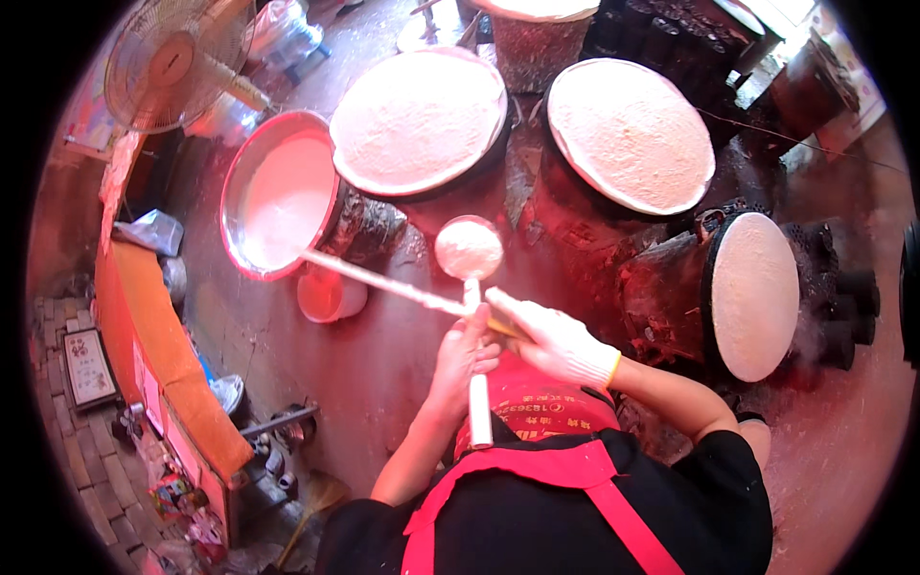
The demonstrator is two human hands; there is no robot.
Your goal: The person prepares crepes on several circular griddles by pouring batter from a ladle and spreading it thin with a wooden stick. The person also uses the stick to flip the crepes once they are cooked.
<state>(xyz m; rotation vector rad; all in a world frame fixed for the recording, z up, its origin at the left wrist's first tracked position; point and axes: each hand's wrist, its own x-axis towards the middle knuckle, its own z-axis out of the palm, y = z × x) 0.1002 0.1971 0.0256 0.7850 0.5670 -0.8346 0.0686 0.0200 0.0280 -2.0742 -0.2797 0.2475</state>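
Ladle [479, 407] gripped in curled left fingers [486, 357], bowl [469, 249] beyond them; gloved right fingers [522, 314] closed round stick [383, 282].

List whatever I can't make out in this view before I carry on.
- Stick, near end: head view, hidden in the gloved right hand.
- Ladle: head view, glare leaves unclear how full its bowl is.
- Farthest round pan: head view, cut off by the top edge.
- Small pail, upper part: head view, partly hidden by the big basin.
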